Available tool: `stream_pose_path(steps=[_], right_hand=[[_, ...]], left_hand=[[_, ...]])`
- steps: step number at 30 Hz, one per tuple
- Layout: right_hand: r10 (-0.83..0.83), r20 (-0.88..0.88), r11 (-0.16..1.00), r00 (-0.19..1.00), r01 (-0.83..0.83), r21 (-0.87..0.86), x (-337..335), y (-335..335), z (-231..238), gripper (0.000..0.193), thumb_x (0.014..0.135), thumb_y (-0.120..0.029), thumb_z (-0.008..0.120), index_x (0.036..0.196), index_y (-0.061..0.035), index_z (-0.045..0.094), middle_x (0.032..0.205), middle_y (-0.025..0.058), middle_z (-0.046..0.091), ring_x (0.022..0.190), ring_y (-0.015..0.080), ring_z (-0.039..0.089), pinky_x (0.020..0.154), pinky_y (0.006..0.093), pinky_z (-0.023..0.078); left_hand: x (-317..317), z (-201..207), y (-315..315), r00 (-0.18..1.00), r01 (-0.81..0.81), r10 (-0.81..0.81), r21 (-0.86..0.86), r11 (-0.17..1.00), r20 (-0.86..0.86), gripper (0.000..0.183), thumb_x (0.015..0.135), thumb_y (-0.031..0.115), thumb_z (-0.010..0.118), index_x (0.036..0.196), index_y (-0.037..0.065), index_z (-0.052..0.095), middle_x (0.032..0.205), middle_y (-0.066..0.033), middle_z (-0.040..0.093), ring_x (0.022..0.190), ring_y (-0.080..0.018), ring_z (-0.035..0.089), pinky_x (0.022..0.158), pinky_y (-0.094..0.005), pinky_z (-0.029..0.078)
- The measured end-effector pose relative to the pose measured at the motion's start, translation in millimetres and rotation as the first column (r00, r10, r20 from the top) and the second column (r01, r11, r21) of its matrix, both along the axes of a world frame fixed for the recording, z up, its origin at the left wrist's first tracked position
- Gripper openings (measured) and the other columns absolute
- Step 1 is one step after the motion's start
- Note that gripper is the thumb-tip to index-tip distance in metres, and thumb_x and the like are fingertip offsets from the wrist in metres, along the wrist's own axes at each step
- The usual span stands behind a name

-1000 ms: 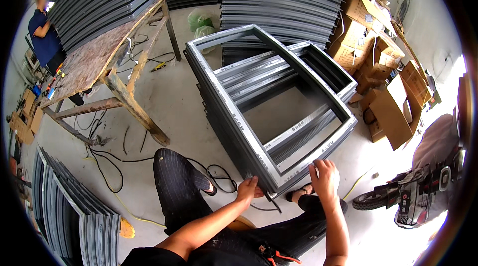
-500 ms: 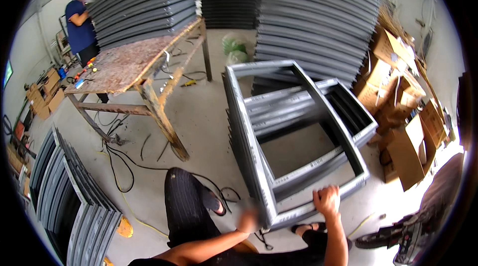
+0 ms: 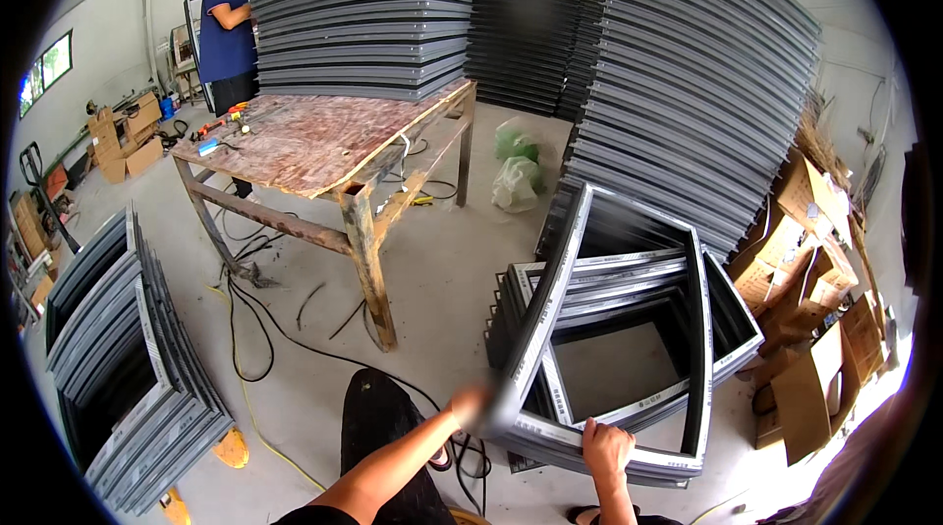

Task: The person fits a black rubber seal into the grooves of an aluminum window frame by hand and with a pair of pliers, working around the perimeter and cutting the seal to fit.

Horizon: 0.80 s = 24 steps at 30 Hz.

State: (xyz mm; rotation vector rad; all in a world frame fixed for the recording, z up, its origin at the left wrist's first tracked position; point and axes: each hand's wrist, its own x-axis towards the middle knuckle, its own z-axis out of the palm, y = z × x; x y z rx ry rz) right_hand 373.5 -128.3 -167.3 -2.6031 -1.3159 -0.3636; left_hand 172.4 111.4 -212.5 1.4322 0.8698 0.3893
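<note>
While a stack of grey frames [image 3: 128, 368] is seen on the floor at the lower left of the picture, a co-worker in a dark blue shirt [image 3: 228, 49] is placed at the upper left, beside a worktable [image 3: 295, 147] loaded with piled frames [image 3: 363, 29]. At lower centre, the left hand [image 3: 471, 405] is held at the near left corner of the uppermost rectangular frame [image 3: 701, 358]; blurred there, its fingers cannot be judged as closed or apart. The right hand [image 3: 607, 446] is clamped on that frame's near rail, fingers curled over the top. Right of centre, the frame is set askew above lower frames [image 3: 624, 277]. Cardboard boxes [image 3: 801, 407] are heaped towards the right edge.
</note>
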Motion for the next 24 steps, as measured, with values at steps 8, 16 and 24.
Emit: stream_pose_path(steps=[8,16,24], right_hand=[[-0.035,0.137,0.996,0.990,0.023,0.091,-13,-29,28,0.038,0.083,-0.028,0.057,0.053,-0.0058,0.060,0.056,0.0137,0.060,0.055,0.0340,0.059,0.059,0.0462,0.043],[-0.014,0.037,0.999,0.999,0.013,0.047,-19,-58,52,0.035,0.081,-0.024,0.057,0.052,-0.0046,0.057,0.055,0.0139,0.058,0.056,0.0342,0.057,0.059,0.0462,0.041],[0.127,-0.095,0.970,0.987,-0.104,0.222,-59,-48,87,0.019,0.078,-0.016,0.063,0.087,0.0009,0.060,0.092,0.0195,0.057,0.090,0.0377,0.052,0.083,0.0448,0.041]], left_hand=[[-6,19,-43,0.994,0.077,-0.072,0.057,0.995,-0.080,0.047,0.096,0.043,0.046,0.099,0.000,0.065,0.089,-0.0183,0.067,0.083,-0.0259,0.064,0.076,-0.0366,0.046],[-12,66,-82,0.959,0.172,-0.146,0.093,0.981,-0.242,0.024,0.092,0.022,0.049,0.102,0.003,0.061,0.092,-0.0102,0.064,0.085,-0.0206,0.061,0.074,-0.0321,0.048],[-31,-46,-74,0.999,-0.028,0.031,-0.178,0.984,0.016,0.043,0.099,0.035,0.044,0.095,-0.005,0.060,0.083,-0.0160,0.065,0.078,-0.0217,0.060,0.072,-0.0345,0.047]])
